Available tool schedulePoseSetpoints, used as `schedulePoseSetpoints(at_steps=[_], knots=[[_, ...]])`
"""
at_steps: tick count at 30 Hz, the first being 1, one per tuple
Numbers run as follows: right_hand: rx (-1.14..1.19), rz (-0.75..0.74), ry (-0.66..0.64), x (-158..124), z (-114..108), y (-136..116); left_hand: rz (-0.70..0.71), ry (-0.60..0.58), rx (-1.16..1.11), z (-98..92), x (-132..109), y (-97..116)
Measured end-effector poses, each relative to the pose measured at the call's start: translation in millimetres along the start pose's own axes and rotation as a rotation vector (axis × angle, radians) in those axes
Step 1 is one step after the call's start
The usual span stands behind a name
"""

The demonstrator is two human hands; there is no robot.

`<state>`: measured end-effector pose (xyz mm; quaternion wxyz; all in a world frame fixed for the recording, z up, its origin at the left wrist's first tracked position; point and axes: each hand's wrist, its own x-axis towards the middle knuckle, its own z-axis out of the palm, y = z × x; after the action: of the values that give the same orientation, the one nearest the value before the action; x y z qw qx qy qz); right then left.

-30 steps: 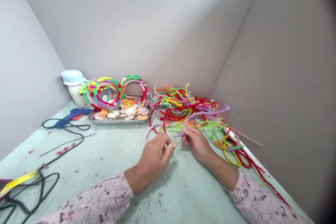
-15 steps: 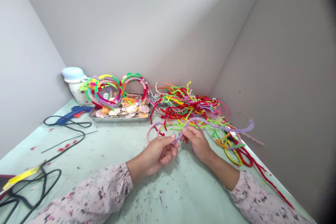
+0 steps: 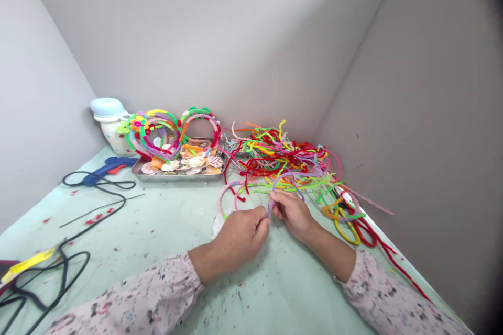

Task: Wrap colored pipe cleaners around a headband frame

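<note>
lilac chenille stem [image 3: 276, 184] has swung in from its long reach right and now arches up just above the grip. right hand [image 3: 293, 214] pinches its low end between thumb and fingers; left hand [image 3: 239, 235] sits just beside, fingers curled shut, can't tell if it holds the stem. past the grip: tangled pipe-cleaner heap [image 3: 283, 154], steel tray [image 3: 176, 178] of shells further left, glue gun [image 3: 106, 170] beyond that. pale green bench [image 3: 157, 220] speckled with scraps, grey walls [image 3: 196, 36] behind.
</note>
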<state>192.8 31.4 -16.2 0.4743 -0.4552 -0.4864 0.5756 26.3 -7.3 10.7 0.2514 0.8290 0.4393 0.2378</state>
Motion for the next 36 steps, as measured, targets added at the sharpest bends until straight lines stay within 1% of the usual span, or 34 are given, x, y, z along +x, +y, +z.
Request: schedulePoseSetpoints(at_steps=[3,5,6,8,10,13,15,17,21,24,31,34,36], knots=[[0.029,0.039,-0.008,-0.2,0.8,-1.7,0.105,0.025,0.251,1.1,-0.6,-1.2],[0.038,0.049,-0.006,-0.3,1.2,-3.0,0.155,0.039,0.332,2.7,-0.8,-1.9],[0.041,0.052,-0.007,-0.3,1.3,-3.6,0.153,0.046,0.342,3.6,-1.0,-2.2],[0.041,0.055,-0.024,-0.3,1.3,-4.6,0.091,0.059,0.294,5.4,-1.7,-2.7],[0.042,0.052,-0.045,0.1,1.1,-5.2,-0.011,0.062,0.168,6.7,-2.7,-3.0],[0.096,0.019,0.011,1.7,0.2,-4.9,-0.106,0.057,-0.036,6.9,-3.5,-2.9],[0.129,-0.009,0.08,3.1,-1.1,-4.2,-0.121,0.051,-0.119,5.9,-3.3,-2.6],[0.113,-0.036,0.125,4.5,-3.3,-3.4,-0.128,0.043,-0.167,4.7,-2.9,-2.3],[0.035,-0.09,0.182,6.3,-8.3,-3.3,-0.111,0.017,-0.181,4.6,-2.7,-2.1],[0.01,-0.073,0.212,6.8,-9.8,-4.5,-0.052,0.007,-0.082,7.1,-3.6,-1.3],[-0.031,-0.023,0.242,5.9,-5.7,-7.4,0.13,0.013,0.394,8.8,-6.8,3.3],[-0.061,-0.004,0.247,6.7,-4.5,-8.1,0.187,-0.016,0.542,7.2,-8.0,5.0],[-0.081,0.004,0.245,7.3,-4.1,-8.3,0.221,-0.044,0.595,6.7,-8.6,6.1]])
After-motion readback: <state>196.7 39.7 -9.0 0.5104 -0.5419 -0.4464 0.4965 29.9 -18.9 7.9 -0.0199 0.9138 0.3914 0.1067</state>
